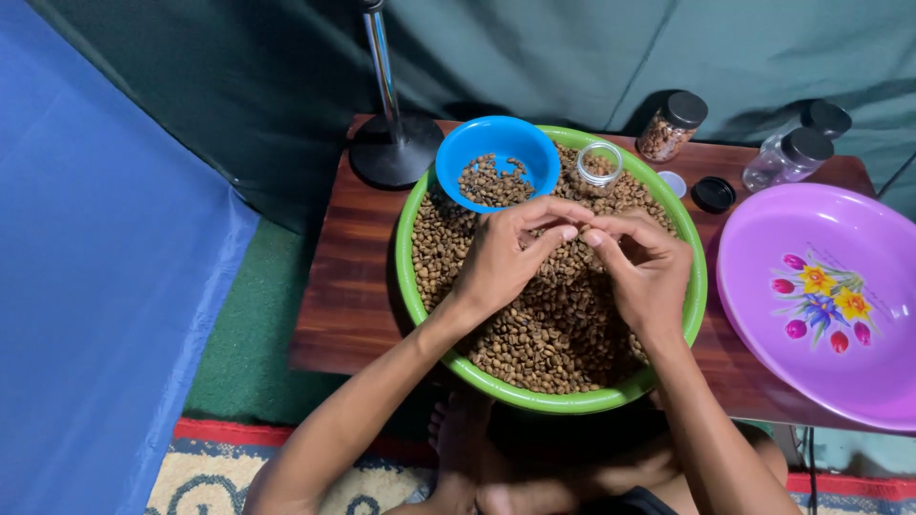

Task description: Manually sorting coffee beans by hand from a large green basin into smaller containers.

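Fingers (558,232) of the left hand (506,257) and right hand (644,267) pinch together, tips touching, over the brown beans (544,324) filling the green basin (408,277) on the tabletop (348,286); whether they grasp a bean, I cannot tell. A blue bowl (496,143) of beans rests at the far side.

Green basin (408,286), blue bowl (458,153), purple flower-printed basin (763,286), brown beans (544,334)
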